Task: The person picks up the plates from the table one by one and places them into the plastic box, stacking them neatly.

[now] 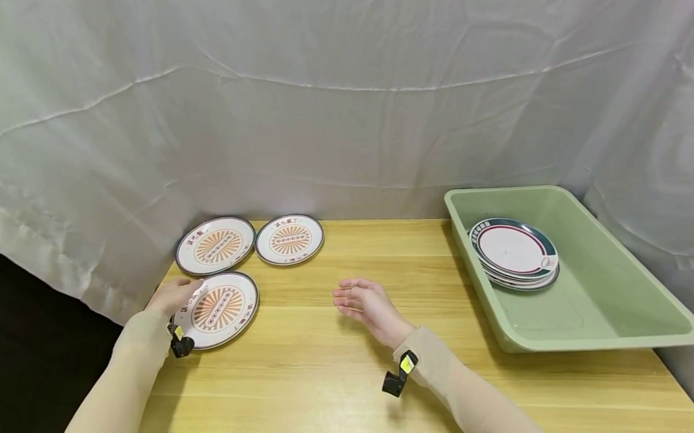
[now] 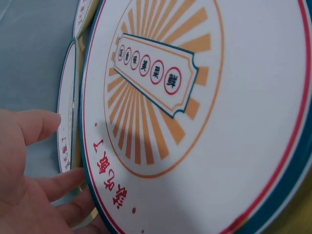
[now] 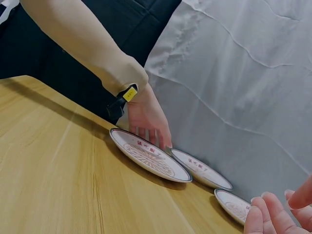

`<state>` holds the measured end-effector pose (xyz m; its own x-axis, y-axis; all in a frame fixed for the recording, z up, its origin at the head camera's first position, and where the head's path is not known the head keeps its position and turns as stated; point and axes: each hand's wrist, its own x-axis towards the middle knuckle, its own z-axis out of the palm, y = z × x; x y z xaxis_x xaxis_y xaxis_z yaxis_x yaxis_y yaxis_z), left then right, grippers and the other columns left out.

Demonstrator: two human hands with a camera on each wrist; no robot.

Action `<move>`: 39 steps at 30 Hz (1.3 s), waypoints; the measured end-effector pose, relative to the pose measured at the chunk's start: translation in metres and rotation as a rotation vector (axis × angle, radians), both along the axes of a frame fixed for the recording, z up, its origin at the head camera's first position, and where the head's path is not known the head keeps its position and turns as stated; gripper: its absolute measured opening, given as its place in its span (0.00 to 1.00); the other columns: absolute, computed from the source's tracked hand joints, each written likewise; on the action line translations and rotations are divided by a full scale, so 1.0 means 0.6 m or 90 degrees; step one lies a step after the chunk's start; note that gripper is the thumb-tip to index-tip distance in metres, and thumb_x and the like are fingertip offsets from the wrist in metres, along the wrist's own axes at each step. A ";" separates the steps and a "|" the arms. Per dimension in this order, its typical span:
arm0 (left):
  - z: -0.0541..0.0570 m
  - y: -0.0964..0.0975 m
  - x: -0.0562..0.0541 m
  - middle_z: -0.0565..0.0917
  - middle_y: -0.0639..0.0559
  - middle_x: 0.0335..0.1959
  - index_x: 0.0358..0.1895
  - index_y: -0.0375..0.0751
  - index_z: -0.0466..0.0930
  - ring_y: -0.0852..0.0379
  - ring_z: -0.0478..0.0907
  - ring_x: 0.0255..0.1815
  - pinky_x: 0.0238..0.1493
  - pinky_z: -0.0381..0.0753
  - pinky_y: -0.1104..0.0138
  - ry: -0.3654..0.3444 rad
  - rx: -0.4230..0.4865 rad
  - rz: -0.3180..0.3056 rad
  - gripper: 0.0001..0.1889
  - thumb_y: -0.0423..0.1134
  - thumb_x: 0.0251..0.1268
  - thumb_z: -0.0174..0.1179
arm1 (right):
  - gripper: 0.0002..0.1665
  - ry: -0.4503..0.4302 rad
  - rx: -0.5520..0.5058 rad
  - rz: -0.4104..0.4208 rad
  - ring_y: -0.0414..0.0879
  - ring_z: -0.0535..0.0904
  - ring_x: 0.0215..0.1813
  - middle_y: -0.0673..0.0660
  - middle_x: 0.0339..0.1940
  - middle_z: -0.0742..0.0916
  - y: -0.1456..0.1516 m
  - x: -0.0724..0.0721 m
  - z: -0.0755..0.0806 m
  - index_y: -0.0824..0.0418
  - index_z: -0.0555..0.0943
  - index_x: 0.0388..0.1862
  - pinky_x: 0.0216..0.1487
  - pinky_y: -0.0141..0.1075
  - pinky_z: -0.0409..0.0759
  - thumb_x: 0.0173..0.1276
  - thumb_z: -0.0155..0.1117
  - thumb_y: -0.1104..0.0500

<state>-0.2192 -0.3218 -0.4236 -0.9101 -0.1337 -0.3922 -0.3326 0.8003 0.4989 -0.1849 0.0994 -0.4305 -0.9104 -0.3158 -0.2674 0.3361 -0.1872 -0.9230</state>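
Note:
A white plate point(image 1: 219, 314) with an orange sunburst, red lettering and a dark rim lies at the near left. My left hand point(image 1: 175, 295) is at its left edge. In the left wrist view, the fingers point(image 2: 73, 212) reach to the plate's rim and their tips pass behind it, while the thumb point(image 2: 41, 126) stands apart from the plate. My right hand point(image 1: 372, 307) hovers over the middle of the wooden table, holding nothing, its fingers loosely bent. Two matching plates lie farther back, one at the left point(image 1: 216, 244) and one to its right point(image 1: 290, 240).
At the right stands a large green tub point(image 1: 599, 311), with a stack of plates point(image 1: 514, 249) inside; the top one has a dark green and red border. A grey cloth point(image 1: 351, 113) hangs behind the wooden table point(image 1: 316, 383) and along its sides.

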 end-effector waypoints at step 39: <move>-0.007 0.207 -0.014 0.57 0.26 0.77 0.77 0.30 0.54 0.29 0.63 0.74 0.64 0.78 0.41 -0.061 0.129 -0.106 0.38 0.51 0.75 0.54 | 0.26 -0.055 -0.005 -0.041 0.52 0.82 0.57 0.71 0.65 0.79 0.036 -0.017 -0.031 0.73 0.66 0.69 0.70 0.44 0.78 0.74 0.49 0.65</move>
<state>-0.2274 -0.1978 -0.4281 -0.8707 0.1043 -0.4806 -0.2580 0.7351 0.6269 -0.1951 0.1208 -0.4492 -0.9022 -0.2606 -0.3436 0.4017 -0.2185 -0.8893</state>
